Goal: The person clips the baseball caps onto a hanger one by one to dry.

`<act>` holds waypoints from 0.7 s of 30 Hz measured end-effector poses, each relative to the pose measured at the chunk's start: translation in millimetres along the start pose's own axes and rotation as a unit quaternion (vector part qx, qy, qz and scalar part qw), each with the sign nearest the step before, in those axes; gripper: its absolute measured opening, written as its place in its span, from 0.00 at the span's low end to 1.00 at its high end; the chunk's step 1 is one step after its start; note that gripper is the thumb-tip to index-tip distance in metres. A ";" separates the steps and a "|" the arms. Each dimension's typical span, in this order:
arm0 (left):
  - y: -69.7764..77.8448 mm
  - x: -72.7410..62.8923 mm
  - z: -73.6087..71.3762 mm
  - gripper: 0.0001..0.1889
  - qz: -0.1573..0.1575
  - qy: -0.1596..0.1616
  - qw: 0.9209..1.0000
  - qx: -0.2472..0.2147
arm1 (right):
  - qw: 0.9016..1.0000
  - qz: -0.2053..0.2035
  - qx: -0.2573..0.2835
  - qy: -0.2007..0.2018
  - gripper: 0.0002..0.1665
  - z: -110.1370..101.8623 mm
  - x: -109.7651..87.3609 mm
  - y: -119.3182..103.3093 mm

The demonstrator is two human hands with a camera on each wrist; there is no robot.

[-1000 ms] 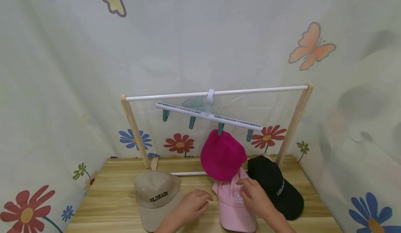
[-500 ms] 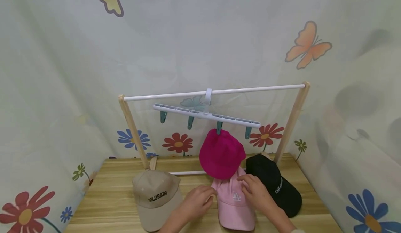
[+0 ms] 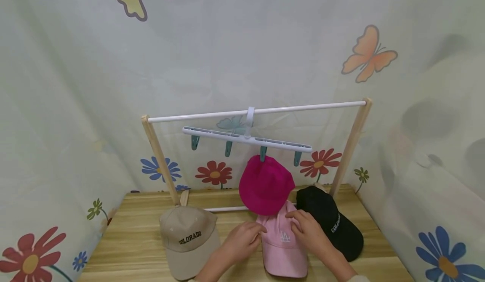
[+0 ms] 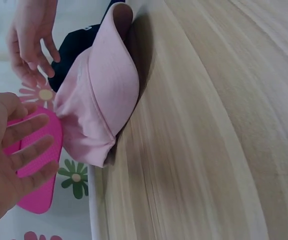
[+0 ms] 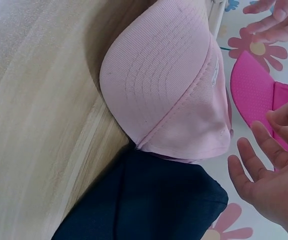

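A light pink cap [image 3: 285, 248] with white letters lies brim forward on the table. Just above its left side hovers my left hand [image 3: 244, 242]; in the left wrist view its fingers [image 4: 31, 157] are spread and hold nothing. Over the cap's right side is my right hand [image 3: 307, 231], fingers loosely bent with nothing in them, as the right wrist view shows [image 5: 276, 170]. Behind the hands a hot pink cap [image 3: 265, 185] hangs from a green clip [image 3: 263, 153] on a white hanger [image 3: 246, 138]. Neither hand appears to touch a cap.
A beige cap [image 3: 189, 235] lies on the left of the wooden table [image 3: 125, 240], a black cap [image 3: 329, 223] on the right. The hanger hooks over the white rail [image 3: 303, 107] of a wood-legged rack. Several clips hang from it, and a printed curtain stands behind.
My left hand has moved right and slightly up, closer to the pink cap. The right hand stays nearly in place. The hanger has turned slightly, and the head view has shifted a little.
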State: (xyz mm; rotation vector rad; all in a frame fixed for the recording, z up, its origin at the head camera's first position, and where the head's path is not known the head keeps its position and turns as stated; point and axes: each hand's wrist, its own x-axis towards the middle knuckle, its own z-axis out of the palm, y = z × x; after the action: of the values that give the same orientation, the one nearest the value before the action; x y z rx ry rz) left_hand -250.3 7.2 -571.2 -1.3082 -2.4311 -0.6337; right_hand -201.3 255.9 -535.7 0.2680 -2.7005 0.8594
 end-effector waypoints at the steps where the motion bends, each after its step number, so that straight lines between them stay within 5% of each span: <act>1: 0.3 1.2 -0.1 0.10 -0.003 -0.002 1.000 0.000 | 1.000 -0.001 -0.001 0.000 0.13 0.0 0.1 -0.1; 11: 2.9 11.9 2.1 0.09 -0.026 -0.021 0.999 0.036 | 1.000 -0.008 -0.003 0.009 0.13 -0.5 3.5 -0.7; 21: -0.2 22.6 1.0 0.11 -0.026 0.009 0.999 0.041 | 0.999 -0.020 -0.007 0.027 0.13 2.8 4.5 1.5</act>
State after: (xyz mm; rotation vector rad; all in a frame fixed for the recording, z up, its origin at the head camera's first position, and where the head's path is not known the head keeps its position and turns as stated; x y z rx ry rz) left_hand -262.7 23.6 -561.6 -1.2072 -2.4556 -0.5505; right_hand -206.6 255.0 -537.2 0.2897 -2.6408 0.8227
